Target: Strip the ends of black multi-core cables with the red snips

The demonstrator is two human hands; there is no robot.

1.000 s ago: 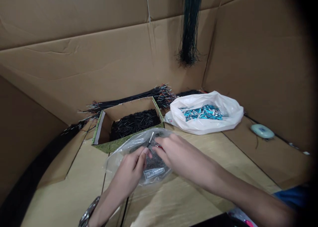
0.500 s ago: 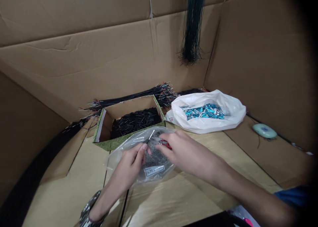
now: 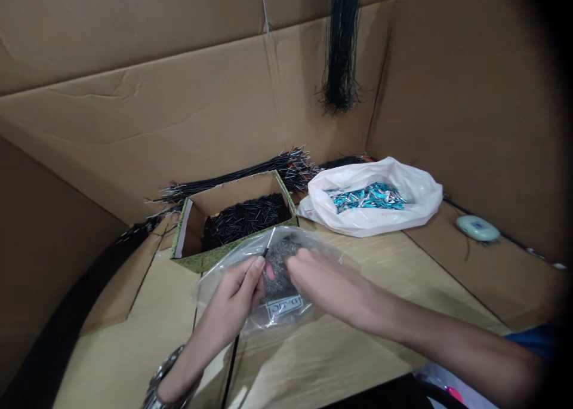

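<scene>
My left hand [image 3: 245,282] pinches a thin black cable [image 3: 266,252] between thumb and forefinger. A pale stripped end of it points up and away. My right hand [image 3: 311,276] is curled closed just to the right of the cable tip, back of the hand upward. The small red-handled pliers seen in it a moment ago are now hidden by the fist. Beneath both hands lies a clear plastic bag [image 3: 215,286] with a heap of fine grey bits [image 3: 281,268] inside and a white printed label [image 3: 285,306] on its near side.
Behind the bag stands a green-edged box [image 3: 192,264] of short black pieces. A white bag [image 3: 380,225] of blue and silver scraps sits to its right. Black cable bundles [image 3: 237,173] lie behind; dark strands [image 3: 342,57] hang above. A pale green case [image 3: 478,228] is at right.
My right hand has turned and closed further, so the red-handled pliers no longer show. My left hand keeps its pinch on the cable. The view has shifted slightly.
</scene>
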